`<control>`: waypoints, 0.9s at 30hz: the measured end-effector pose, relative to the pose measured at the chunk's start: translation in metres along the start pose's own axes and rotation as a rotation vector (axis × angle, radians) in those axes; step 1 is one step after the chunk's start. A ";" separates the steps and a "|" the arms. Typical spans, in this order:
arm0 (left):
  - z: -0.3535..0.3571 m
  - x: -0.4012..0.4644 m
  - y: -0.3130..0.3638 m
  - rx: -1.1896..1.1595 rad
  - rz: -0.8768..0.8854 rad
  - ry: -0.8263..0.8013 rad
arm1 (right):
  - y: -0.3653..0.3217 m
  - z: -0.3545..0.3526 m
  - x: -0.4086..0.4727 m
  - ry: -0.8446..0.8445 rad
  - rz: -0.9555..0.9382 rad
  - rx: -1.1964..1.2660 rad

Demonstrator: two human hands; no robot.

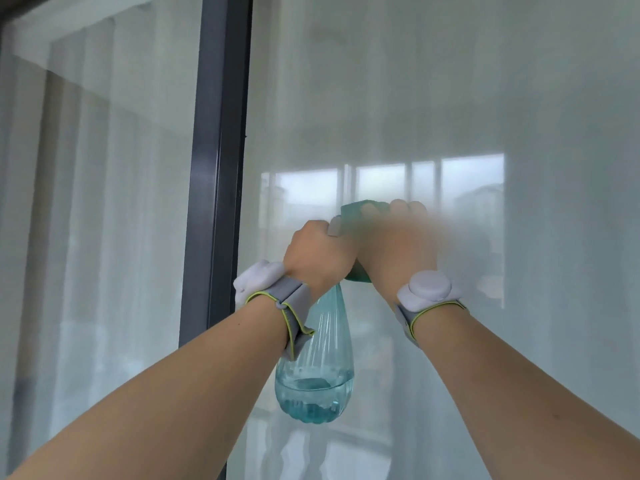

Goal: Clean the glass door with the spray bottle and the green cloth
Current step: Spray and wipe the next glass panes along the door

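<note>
While the left hand (313,254) grips the clear blue spray bottle (314,372) by its neck, part-filled, the blurred right hand (394,244) presses the green cloth (360,209) against the glass door (450,116), right of the dark frame (218,150).

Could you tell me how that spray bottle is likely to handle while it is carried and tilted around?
The spray bottle looks like thin clear plastic, so probably light. It is only partly filled at the bottom, so the liquid will likely slosh. Hanging from the left hand by its neck, it may swing.
</note>
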State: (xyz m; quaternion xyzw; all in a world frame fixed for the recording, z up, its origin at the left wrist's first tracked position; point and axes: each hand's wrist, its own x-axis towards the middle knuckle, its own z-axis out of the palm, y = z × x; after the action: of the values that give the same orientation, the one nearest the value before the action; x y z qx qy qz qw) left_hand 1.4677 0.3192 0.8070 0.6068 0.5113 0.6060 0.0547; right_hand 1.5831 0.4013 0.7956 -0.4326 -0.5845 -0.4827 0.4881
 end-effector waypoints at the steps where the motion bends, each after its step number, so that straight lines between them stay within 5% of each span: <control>1: 0.001 0.001 -0.005 0.000 -0.006 -0.002 | -0.001 0.000 -0.001 -0.001 0.005 0.002; 17: 0.005 0.000 -0.041 0.060 -0.005 -0.040 | -0.005 -0.004 -0.003 -0.014 -0.041 -0.017; 27: 0.001 -0.026 -0.022 0.030 -0.089 -0.023 | 0.033 -0.043 -0.052 -0.105 -0.063 0.222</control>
State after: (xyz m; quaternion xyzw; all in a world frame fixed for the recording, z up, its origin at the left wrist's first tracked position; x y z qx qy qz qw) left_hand 1.4630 0.3122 0.7737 0.5911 0.5465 0.5881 0.0784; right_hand 1.6296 0.3619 0.7511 -0.3819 -0.6726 -0.4067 0.4862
